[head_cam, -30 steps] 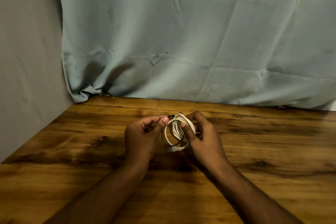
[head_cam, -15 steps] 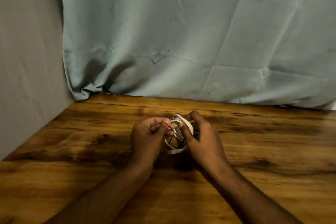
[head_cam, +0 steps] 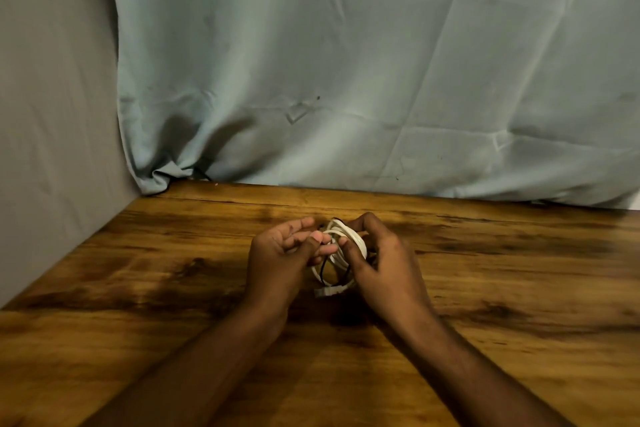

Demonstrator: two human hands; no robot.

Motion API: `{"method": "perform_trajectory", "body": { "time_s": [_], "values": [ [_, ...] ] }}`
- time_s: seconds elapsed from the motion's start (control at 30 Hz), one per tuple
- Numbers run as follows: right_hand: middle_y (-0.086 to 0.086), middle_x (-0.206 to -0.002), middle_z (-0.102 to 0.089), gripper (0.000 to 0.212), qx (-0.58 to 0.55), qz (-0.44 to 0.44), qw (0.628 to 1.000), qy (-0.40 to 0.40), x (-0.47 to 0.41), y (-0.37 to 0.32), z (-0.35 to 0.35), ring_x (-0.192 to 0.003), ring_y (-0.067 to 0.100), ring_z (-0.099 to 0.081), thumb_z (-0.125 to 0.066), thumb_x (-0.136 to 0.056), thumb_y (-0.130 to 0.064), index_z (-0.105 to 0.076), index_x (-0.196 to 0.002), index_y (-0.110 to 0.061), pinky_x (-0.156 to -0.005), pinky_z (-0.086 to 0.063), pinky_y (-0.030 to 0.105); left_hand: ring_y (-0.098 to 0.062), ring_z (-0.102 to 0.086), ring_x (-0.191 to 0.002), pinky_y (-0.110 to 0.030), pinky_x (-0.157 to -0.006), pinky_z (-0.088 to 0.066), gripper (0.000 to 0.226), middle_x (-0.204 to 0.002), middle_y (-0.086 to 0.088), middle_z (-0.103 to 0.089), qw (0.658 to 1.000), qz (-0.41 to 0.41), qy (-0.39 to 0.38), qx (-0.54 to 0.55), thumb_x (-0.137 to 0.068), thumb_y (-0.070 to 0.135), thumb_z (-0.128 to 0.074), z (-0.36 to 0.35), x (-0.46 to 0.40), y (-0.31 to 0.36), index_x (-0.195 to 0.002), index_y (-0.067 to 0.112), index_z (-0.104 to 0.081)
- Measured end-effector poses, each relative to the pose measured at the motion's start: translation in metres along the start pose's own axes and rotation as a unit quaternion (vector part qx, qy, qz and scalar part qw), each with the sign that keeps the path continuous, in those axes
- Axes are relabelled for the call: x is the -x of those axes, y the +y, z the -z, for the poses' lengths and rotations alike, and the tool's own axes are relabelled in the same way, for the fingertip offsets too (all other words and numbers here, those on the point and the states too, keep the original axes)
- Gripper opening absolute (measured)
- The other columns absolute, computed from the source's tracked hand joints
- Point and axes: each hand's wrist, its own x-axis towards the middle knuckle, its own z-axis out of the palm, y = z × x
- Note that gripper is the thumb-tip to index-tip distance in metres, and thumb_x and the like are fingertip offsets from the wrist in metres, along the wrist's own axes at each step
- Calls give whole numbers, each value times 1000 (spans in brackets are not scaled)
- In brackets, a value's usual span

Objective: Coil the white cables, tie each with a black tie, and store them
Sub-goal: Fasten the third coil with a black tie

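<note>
Left hand [head_cam: 280, 253] has slid in tighter since a second ago, now pinching the black tie [head_cam: 322, 267]; right hand [head_cam: 381, 260] grips the white cable coil [head_cam: 341, 253] mid-frame above the table [head_cam: 138, 288]. I'd keep the loops squeezed while cinching.

Brightness: dim and warm, colours muted.
Light source: seems to fall from above and in front of the hands, brightest on the curtain [head_cam: 346, 62] beyond them.
Shadows: a dark patch on the table [head_cam: 138, 288] beneath and between the left hand [head_cam: 280, 260] and right hand [head_cam: 384, 267]; soft shadow in the curtain folds far left of the left hand.
Glare: faint sheen on the wood just beyond the fingers.
Sharpness: soft throughout; the white cable [head_cam: 341, 246] and thin black tie [head_cam: 322, 267] lack fine detail.
Distortion: table edges bend outward from the hands.
</note>
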Motion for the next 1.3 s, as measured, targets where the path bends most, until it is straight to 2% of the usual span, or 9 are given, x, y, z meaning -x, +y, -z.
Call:
{"method": "perform_trajectory", "body": {
  "time_s": [0.27, 0.37, 0.5, 0.67, 0.8, 0.93, 1.07, 1.2, 1.3],
  "values": [
    [-14, -84, -74, 6, -6, 5, 1000, 0, 0, -2, 2, -72, 2, -71, -63, -100, -40, -57, -100, -39, -61, -62, 44, -19, -76, -91, -27, -77, -58, 26, -97, -11, -78, 990, 108, -30, 82, -88, -2, -67, 9, -5, 3, -113, 5, -68],
    [-12, -85, -74, 6, -14, 7, 1000, -5, 0, -1, 2, -72, 3, -71, -63, -99, -39, -57, -100, -38, -61, -62, 45, -19, -76, -91, -29, -81, -59, 26, -98, -10, -78, 989, 115, -38, 88, -88, -1, -67, 9, -5, 5, -114, 4, -68],
    [-10, -84, -73, 7, -15, 2, 1000, -1, 0, 0, 1, -71, 6, -71, -63, -99, -39, -56, -99, -39, -61, -61, 47, -13, -74, -75, -21, -60, -57, 25, -99, -7, -79, 990, 100, -62, 80, -86, 2, -69, 7, -1, 8, -110, 10, -73],
    [-7, -85, -75, 7, -41, -11, 999, -7, -1, 2, 0, -72, 8, -73, -64, -99, -38, -57, -98, -39, -59, -62, 49, -4, -66, -56, -18, -47, -48, 21, -95, -6, -79, 995, 82, -42, 49, -86, 4, -72, 1, 3, 5, -106, 9, -75],
    [-8, -86, -75, 6, -52, -7, 999, -6, 0, 1, -1, -73, 8, -73, -64, -99, -36, -59, -99, -38, -59, -62, 48, -7, -70, -71, -16, -43, -40, 18, -93, -2, -79, 994, 91, -48, 20, -86, 10, -73, 3, 3, 5, -104, 13, -76],
    [-10, -86, -74, 5, -54, 0, 999, -7, 1, 1, -1, -74, 9, -73, -64, -99, -36, -59, -100, -38, -60, -62, 49, 1, -65, -58, -15, -43, -36, 14, -91, -1, -79, 994, 97, -41, -1, -86, 12, -74, 3, 3, 5, -98, 17, -77],
    [-8, -85, -74, 6, -40, 10, 999, -9, 1, 2, -1, -72, 8, -72, -64, -99, -37, -58, -100, -38, -59, -61, 48, -1, -67, -64, -18, -47, -35, 14, -91, 1, -79, 994, 102, -46, -8, -86, 15, -74, 3, 4, 7, -98, 20, -78],
    [-9, -83, -73, 6, -32, 19, 999, -8, 0, 2, -1, -71, 8, -72, -64, -98, -36, -58, -99, -37, -59, -60, 47, -15, -70, -82, -25, -57, -37, 15, -94, 0, -79, 993, 105, -59, -17, -86, 19, -75, 3, 3, 5, -100, 21, -79],
    [-7, -82, -74, 5, -40, 18, 999, -9, -1, 4, -2, -70, 9, -72, -64, -98, -35, -59, -99, -35, -58, -60, 48, -24, -67, -89, -25, -56, -36, 16, -95, 0, -79, 992, 108, -60, -20, -86, 20, -75, 4, 2, 5, -101, 21, -79]
  ]
}}
